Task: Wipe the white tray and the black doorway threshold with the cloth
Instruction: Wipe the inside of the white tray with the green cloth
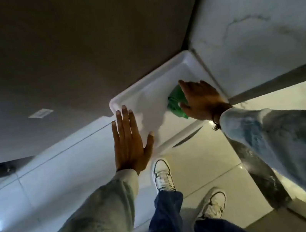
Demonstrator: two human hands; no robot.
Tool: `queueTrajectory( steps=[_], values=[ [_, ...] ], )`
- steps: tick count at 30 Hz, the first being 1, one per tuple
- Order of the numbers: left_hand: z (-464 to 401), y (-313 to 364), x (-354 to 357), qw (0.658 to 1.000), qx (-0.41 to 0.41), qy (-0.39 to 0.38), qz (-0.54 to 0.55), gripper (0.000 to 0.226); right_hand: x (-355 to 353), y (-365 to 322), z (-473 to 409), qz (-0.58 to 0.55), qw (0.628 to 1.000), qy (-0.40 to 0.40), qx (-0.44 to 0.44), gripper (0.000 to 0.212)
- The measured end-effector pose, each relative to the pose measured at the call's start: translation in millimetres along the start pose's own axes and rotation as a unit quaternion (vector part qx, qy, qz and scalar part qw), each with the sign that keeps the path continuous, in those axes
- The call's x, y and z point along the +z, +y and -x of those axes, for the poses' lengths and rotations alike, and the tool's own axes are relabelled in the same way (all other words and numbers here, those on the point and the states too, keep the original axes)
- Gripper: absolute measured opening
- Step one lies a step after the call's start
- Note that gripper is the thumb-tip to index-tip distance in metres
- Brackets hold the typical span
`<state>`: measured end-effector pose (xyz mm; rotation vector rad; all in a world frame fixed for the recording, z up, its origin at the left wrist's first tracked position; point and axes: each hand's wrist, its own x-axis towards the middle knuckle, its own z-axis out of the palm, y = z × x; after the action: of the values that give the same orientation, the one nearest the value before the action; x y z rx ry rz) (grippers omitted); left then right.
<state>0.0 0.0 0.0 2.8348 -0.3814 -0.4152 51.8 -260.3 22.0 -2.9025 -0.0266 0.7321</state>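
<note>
Tray step in hand: left hand (129, 140) spread flat steadying the white tray (144, 95), right hand (199, 99) pressing the green cloth (176, 101) inside; next, probably sweep across, black threshold (263, 174) unwiped.

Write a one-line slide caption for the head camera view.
Right hand presses a green cloth into the white tray while the left hand lies flat on its near edge.

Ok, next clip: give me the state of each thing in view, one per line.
white tray: flat on a white ledge, in the corner
green cloth: bunched, pressed onto the tray
right hand: palm down on the cloth
left hand: open, flat on the tray's near left edge
black doorway threshold: on the floor, untouched
</note>
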Motion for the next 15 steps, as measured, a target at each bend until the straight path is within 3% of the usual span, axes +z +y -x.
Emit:
queueTrajectory(
  steps=[7, 12, 15],
  values=[
    [-14.8, -44.4, 139.8, 0.998, -0.053, -0.016, -0.001, 0.096, 118.1, 32.5, -86.3, -0.070, 0.993, -0.010, 0.094, 0.074],
    [-17.8, -50.5, 157.7, 0.998, -0.039, 0.047, 0.014, 0.096, 133.8, 36.9, -109.1, -0.075, 0.989, 0.031, 0.127, 0.087],
    [-14.9, -50.5, 156.2, 0.999, -0.045, 0.031, 0.004, 0.096, 125.9, 43.1, -118.7, -0.100, 0.979, -0.006, 0.178, 0.096]
  ],
)
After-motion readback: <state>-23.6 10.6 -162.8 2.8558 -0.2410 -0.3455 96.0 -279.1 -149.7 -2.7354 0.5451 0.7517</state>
